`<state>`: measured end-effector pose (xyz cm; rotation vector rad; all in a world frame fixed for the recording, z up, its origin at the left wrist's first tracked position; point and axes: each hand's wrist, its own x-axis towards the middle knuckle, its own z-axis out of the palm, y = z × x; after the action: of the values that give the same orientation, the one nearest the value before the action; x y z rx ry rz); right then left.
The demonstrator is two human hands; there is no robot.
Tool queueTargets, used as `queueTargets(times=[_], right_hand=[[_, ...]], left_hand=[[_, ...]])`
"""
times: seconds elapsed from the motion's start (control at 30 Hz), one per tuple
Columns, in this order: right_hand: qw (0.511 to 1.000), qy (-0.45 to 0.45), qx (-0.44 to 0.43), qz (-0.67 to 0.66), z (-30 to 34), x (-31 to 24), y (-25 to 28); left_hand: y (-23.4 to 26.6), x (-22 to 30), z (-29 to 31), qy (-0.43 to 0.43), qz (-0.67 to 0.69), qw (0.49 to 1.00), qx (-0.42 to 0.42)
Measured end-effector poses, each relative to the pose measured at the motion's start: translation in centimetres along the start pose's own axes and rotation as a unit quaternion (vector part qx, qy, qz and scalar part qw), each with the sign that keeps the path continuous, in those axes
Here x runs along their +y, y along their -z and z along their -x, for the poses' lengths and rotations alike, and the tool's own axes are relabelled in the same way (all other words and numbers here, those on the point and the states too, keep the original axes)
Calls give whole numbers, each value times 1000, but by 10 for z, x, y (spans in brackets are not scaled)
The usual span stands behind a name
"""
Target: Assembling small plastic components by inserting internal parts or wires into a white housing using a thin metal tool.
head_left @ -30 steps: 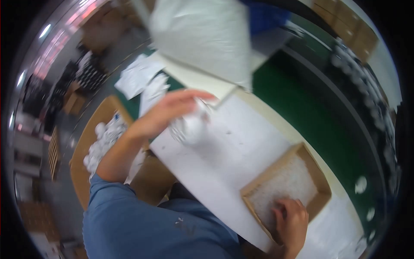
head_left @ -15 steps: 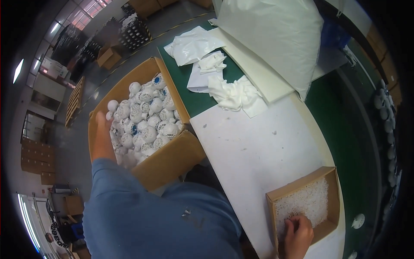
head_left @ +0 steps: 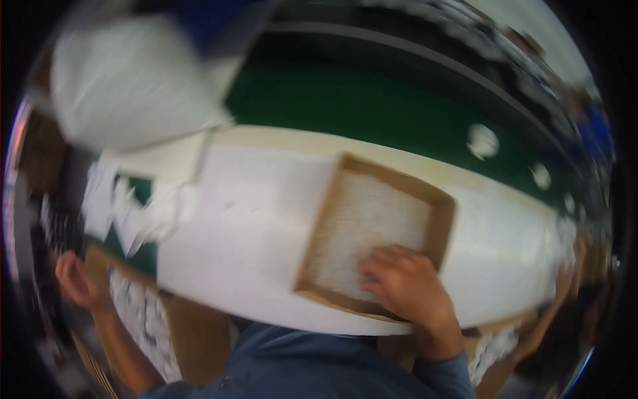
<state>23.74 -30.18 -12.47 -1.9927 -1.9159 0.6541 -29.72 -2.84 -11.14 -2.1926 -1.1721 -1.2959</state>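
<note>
Inside the shallow brown cardboard tray (head_left: 438, 206) of small white pieces, the right hand (head_left: 405, 286) is laid, fingers curled loosely onto them, nothing visibly gripped. That tray sits on the white worktop (head_left: 246, 226). Down left, the left hand (head_left: 74, 282) is blurred beside a brown cardboard box (head_left: 193, 332); its grip cannot be told.

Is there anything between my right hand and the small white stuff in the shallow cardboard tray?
Nothing visible. The right hand already reaches over the near wall of the cardboard tray, its fingers on the white contents. The left hand is far off, at the box of white pieces.
</note>
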Motion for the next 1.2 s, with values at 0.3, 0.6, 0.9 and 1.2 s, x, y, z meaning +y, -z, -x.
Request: queueTargets(times=[0.3,0.6,0.9,1.2], right_hand=[[997,29,76,5,35,17,-13],[970,149,190,-30,18,18,-12],[957,153,244,39,12,21,-15],[932,170,321,4,10,18,-6]], left_hand=[[-204,352,-111,-281,468,796,-261],[-319,544,-110,-490,378,729,-291],[-354,583,-113,-518,327,700,-366],[-340,530,-109,188,598,540,-561]])
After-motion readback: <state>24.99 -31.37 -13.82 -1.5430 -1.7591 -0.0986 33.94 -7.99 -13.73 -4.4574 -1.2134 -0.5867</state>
